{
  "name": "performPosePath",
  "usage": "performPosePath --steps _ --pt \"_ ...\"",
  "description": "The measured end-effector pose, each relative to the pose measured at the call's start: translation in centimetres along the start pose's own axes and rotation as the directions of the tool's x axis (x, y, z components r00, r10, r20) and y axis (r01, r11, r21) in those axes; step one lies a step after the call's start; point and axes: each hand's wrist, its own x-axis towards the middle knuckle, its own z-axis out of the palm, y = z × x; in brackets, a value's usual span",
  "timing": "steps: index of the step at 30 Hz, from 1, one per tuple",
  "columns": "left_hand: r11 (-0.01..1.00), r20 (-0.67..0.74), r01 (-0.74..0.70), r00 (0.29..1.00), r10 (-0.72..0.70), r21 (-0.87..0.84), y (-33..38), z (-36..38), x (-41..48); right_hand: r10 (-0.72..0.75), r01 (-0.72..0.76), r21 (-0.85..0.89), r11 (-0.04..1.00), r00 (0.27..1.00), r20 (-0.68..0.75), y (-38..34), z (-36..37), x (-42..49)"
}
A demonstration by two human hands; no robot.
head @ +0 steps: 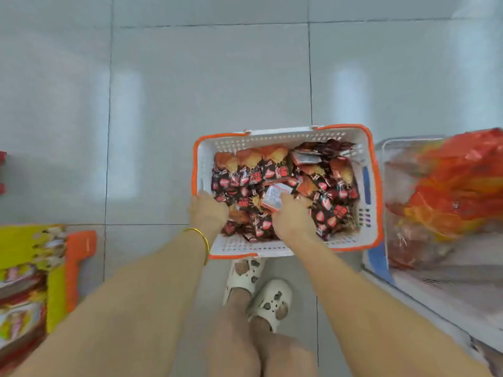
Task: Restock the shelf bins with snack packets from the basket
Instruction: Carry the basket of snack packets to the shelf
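Note:
A white basket (283, 138) with an orange rim stands on the tiled floor in front of my feet. It is full of several dark red and orange snack packets (275, 167). Both my hands reach down into it. My left hand (208, 210) is at the basket's left wall, fingers curled down among the packets; what it grips is hidden. My right hand (292, 217) is in the middle and holds a small white and red packet (275, 197) lifted above the pile.
A yellow shelf bin (25, 270) of packets and an orange part (79, 257) sit at the left. A white wire bin (408, 202) with orange and red bags (460, 191) stands at the right. My feet in white sandals (258, 287) are just behind the basket.

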Motion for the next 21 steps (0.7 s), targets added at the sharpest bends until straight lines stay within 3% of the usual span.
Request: performPosePath --steps 3,8,10,12,15,18,21 --pt "0.994 -0.03 0.111 0.993 -0.112 -0.016 -1.6 1.0 4.7 -0.004 0.004 -0.022 1.0 1.0 0.027 -0.7 2.7 3.3" --pt "0.948 0.056 0.231 0.973 -0.224 -0.218 -3.3 2.9 8.7 0.042 -0.041 -0.011 0.999 0.996 0.077 -0.4 4.9 6.0" --pt "0.949 -0.054 0.217 0.97 -0.235 -0.228 -3.2 2.7 8.3 0.056 -0.057 0.013 0.998 0.996 0.068 0.2 5.0 6.1" --pt "0.969 -0.26 0.152 0.945 -0.2 -0.193 -2.6 2.1 6.2 0.061 -0.063 0.032 0.998 0.996 0.06 0.6 4.7 5.8" --pt "0.958 -0.435 -0.068 0.898 -0.063 -0.28 0.5 1.3 1.3 0.074 -0.077 0.07 0.995 0.996 0.045 1.4 3.3 5.2" --pt "0.867 -0.294 -0.179 0.955 0.039 -0.465 5.4 2.7 -2.4 0.097 -0.096 0.107 0.99 0.995 -0.012 2.2 1.1 4.6" --pt "0.782 -0.093 -0.151 0.988 0.12 -0.604 9.9 5.4 -4.3 0.193 -0.171 0.169 0.971 0.974 -0.122 4.7 -1.6 5.1"
